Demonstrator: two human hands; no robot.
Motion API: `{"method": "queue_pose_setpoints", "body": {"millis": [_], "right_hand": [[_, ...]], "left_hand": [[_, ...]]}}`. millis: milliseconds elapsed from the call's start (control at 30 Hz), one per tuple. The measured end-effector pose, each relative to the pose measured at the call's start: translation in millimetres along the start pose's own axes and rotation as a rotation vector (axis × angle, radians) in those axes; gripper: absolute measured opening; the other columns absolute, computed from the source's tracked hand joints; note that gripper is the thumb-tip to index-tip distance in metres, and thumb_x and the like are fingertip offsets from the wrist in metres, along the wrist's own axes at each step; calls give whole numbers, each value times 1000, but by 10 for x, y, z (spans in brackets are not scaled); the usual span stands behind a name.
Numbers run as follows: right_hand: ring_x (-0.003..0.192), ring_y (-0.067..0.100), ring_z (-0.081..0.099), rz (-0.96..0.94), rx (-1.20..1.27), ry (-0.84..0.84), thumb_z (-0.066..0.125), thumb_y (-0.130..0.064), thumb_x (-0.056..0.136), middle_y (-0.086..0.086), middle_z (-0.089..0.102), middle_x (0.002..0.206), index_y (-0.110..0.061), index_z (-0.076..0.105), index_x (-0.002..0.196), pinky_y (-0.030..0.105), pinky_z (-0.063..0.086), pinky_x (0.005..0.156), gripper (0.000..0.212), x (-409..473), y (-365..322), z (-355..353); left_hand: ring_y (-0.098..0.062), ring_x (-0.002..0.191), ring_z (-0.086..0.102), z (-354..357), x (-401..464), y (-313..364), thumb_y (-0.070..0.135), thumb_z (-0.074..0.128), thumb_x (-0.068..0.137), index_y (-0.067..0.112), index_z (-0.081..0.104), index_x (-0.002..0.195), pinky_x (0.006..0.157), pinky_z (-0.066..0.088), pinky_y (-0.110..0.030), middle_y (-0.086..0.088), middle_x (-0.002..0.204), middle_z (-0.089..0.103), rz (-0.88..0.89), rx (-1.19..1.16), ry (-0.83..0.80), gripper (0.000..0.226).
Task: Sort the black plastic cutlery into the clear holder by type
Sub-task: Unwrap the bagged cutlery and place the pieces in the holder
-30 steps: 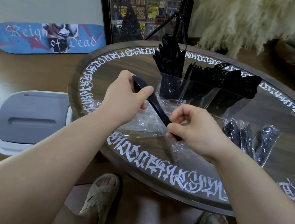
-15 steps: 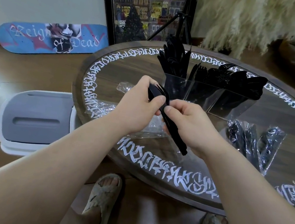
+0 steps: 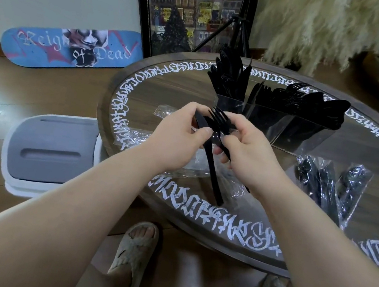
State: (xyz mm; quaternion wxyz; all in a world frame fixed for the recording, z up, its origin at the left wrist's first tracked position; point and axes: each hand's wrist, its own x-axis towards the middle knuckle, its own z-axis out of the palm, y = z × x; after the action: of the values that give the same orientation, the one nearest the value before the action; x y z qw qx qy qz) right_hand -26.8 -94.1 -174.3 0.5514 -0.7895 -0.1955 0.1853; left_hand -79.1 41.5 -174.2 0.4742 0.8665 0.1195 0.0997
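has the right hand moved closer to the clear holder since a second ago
Yes. The right hand, gripping black cutlery, has moved up and away from the table's near rim toward the clear holder, closing on the left hand.

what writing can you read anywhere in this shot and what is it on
"Reign of Dead": on the blue skateboard deck leaning against the wall.
White calligraphy-style lettering around the round table's rim: too stylised to read.
Small signs in the framed city picture: too small and blurred to read.
Nothing readable on the black cutlery, the clear holder or the wrapped packs.
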Motion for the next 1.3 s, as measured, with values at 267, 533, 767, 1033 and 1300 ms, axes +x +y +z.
{"method": "queue_pose_setpoints", "body": {"millis": [267, 533, 767, 1033, 1300], "right_hand": [[58, 5, 55, -102, -260, 2, 46, -21, 97, -5, 60, 68, -30, 59, 103, 36, 52, 67, 16, 18, 47, -14], [64, 18, 64, -55, -261, 121, 54, -18, 94, 2, 66, 68, -17, 63, 79, 45, 55, 76, 17, 36, 26, -114], [65, 10, 62, -38, -124, 250, 48, -13, 95, -2, 68, 71, -20, 66, 87, 28, 51, 67, 21, 55, -35, -269], [61, 5, 57, -20, 32, 368, 53, -16, 93, -5, 71, 69, -24, 64, 82, 34, 49, 68, 17, 62, -118, -368], [68, 16, 60, -17, 91, 426, 54, -17, 93, -9, 71, 68, -22, 65, 87, 47, 56, 76, 14, 31, -150, -507]], "left_hand": [[-3, 76, 61, 6, -9, -2, 14, 65, 86, 27, 58, 103, 83, 51, -29, 11, 87, 68, 66, -11, 38, 23], [-12, 80, 66, 45, -20, 74, 16, 62, 89, 24, 63, 88, 81, 53, -36, 5, 83, 70, 103, -47, 139, 8], [-11, 64, 54, -12, -52, 182, 14, 44, 97, 29, 62, 89, 58, 43, -20, 1, 76, 64, 27, -76, 220, 25], [2, 68, 55, -239, 20, 440, 14, 61, 88, 31, 65, 90, 70, 48, -22, 17, 73, 62, 242, -44, 536, 17], [-2, 68, 58, -394, 286, 764, 15, 62, 87, 22, 70, 89, 68, 48, -19, 15, 74, 64, 343, -66, 628, 10]]}}
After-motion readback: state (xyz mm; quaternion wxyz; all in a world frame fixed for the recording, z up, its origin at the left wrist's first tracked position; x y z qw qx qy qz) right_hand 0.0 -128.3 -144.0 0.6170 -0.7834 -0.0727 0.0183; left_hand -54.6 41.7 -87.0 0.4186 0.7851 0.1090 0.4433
